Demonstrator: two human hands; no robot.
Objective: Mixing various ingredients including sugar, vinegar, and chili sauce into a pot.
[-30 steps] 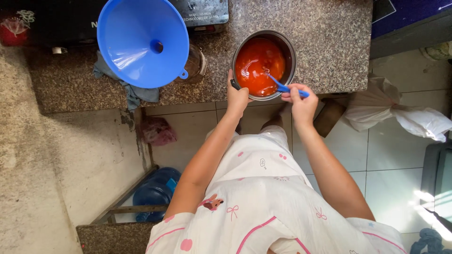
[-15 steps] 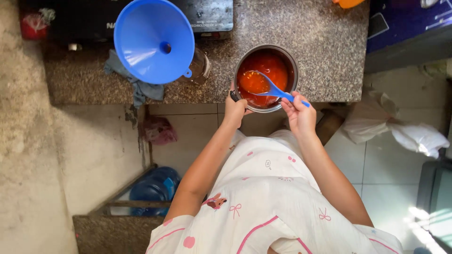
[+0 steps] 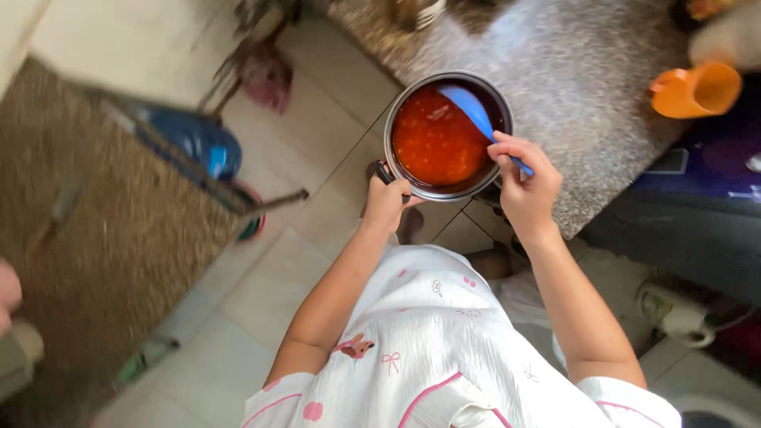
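Observation:
A round metal pot (image 3: 396,119) full of red-orange sauce (image 3: 432,143) sits at the edge of a speckled stone counter (image 3: 579,95). My left hand (image 3: 386,204) grips the pot's dark side handle. My right hand (image 3: 523,184) holds the handle of a blue spoon (image 3: 476,115), whose bowl rests in the sauce at the pot's far right side. My white dress with pink patterns fills the lower middle.
An orange cup (image 3: 697,91) lies on its side on the counter at the right. A blue container (image 3: 198,147) stands on the tiled floor at the left, next to a low stone ledge (image 3: 95,238). A pink cloth (image 3: 265,75) lies near the counter's base.
The camera has swung sharply, so the scene is rotated and the blue funnel has left the view. The spoon has moved to the pot's right side. Both hands keep their grips.

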